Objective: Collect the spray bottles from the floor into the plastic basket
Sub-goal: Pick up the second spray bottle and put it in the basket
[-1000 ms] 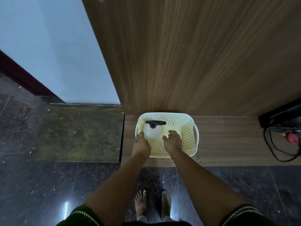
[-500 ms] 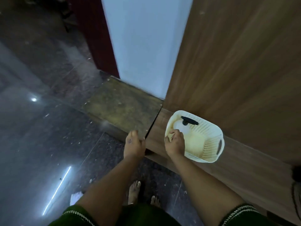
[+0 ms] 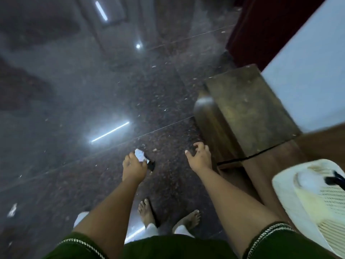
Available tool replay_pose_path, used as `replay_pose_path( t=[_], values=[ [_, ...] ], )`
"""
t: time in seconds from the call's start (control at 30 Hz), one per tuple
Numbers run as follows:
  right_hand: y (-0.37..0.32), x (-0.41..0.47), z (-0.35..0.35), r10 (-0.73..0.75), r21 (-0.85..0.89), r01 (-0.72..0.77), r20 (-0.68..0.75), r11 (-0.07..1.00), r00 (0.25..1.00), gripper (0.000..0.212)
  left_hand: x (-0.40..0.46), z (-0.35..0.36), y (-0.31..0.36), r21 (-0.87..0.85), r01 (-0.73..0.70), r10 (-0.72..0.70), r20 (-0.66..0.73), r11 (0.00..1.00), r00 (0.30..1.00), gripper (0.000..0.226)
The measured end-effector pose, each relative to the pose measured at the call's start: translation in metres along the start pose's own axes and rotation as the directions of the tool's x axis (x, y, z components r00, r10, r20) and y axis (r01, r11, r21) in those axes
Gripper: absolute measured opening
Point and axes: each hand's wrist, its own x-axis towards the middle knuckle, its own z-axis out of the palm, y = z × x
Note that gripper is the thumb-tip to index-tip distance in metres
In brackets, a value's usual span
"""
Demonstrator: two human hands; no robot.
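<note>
A white spray bottle (image 3: 139,155) with a black trigger head lies on the dark polished floor. My left hand (image 3: 133,168) is right over it, fingers curled down at its middle; whether they grip it is hidden by blur. My right hand (image 3: 200,157) hovers open above the floor to the right, holding nothing. The cream plastic basket (image 3: 283,197) stands on the wooden ledge at the lower right edge of the view. Another white spray bottle (image 3: 306,179) with a black trigger lies inside it.
The wooden ledge (image 3: 270,165) and a dull stone step (image 3: 248,109) rise from the floor on the right, below a white wall (image 3: 308,71). My bare feet (image 3: 147,212) stand under my arms. A small white scrap (image 3: 12,210) lies at far left.
The view has swung left from the basket to the open floor. My right hand has left the basket rim. My left hand has reached down onto a bottle on the floor.
</note>
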Motion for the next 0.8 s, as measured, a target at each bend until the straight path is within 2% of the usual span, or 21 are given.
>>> replay_pose_path(
  t=[0.1, 0.23, 0.43, 0.6, 0.8],
  values=[
    [-0.030, 0.018, 0.066, -0.027, -0.070, 0.035, 0.106, 0.997, 0.994, 0.042, 0.031, -0.012, -0.058, -0.020, 0.121, -0.121, -0.006, 0.992, 0.993, 0.062],
    [-0.059, 0.054, 0.167, -0.073, -0.108, 0.095, 0.189, 0.990, 0.979, 0.045, 0.095, -0.005, -0.126, -0.031, 0.205, -0.205, 0.018, 0.978, 0.979, 0.067],
    [-0.046, 0.121, 0.312, -0.087, -0.178, 0.148, 0.309, 0.973, 0.947, 0.046, 0.199, 0.058, -0.195, -0.046, 0.220, -0.217, 0.055, 0.975, 0.975, 0.069],
    [-0.001, 0.178, 0.398, 0.037, -0.257, 0.064, 0.368, 0.964, 0.929, 0.052, 0.277, 0.130, -0.226, -0.043, 0.188, -0.180, 0.150, 0.981, 0.972, 0.075],
    [0.039, 0.226, 0.464, 0.276, -0.261, -0.178, 0.410, 0.949, 0.870, 0.057, 0.351, 0.188, -0.244, 0.031, 0.125, -0.129, 0.247, 0.992, 0.960, 0.082]
  ],
)
